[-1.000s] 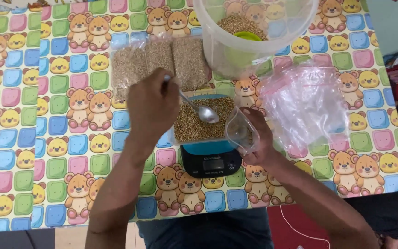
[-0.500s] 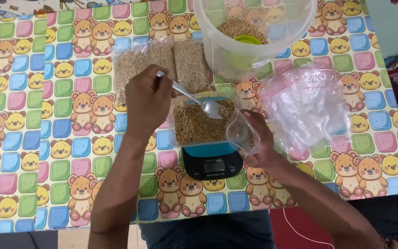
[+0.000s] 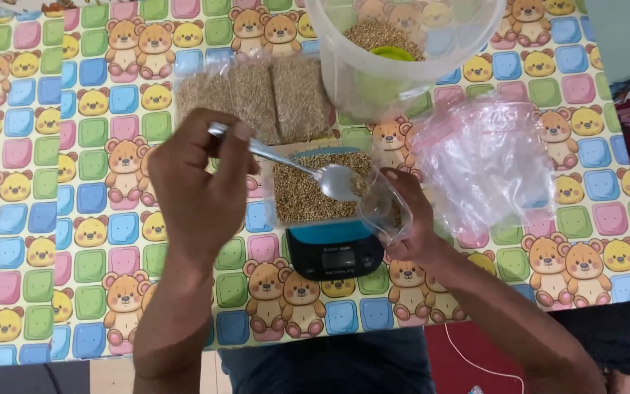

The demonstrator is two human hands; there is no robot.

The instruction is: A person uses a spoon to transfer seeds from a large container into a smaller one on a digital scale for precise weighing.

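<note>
Counted on the table

2 hands [image 3: 202,193], 1 spoon [image 3: 315,171], 1 scale [image 3: 335,252], 1 tub [image 3: 395,44], 3 filled grain bags [image 3: 257,98], 1 heap of empty bags [image 3: 486,160].

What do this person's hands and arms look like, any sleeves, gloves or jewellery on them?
Both are bare. The left hand and right hand wear no gloves, and no rings or watch show in this view. Both forearms are uncovered down to the bottom edge of the picture, with no sleeve in sight. No cables or markings are visible.

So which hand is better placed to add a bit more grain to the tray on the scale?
Probably the left hand: it already grips the metal spoon, whose bowl sits right over the grain tray on the scale. The right hand is busy holding a small clear cup at the tray's edge.
</note>
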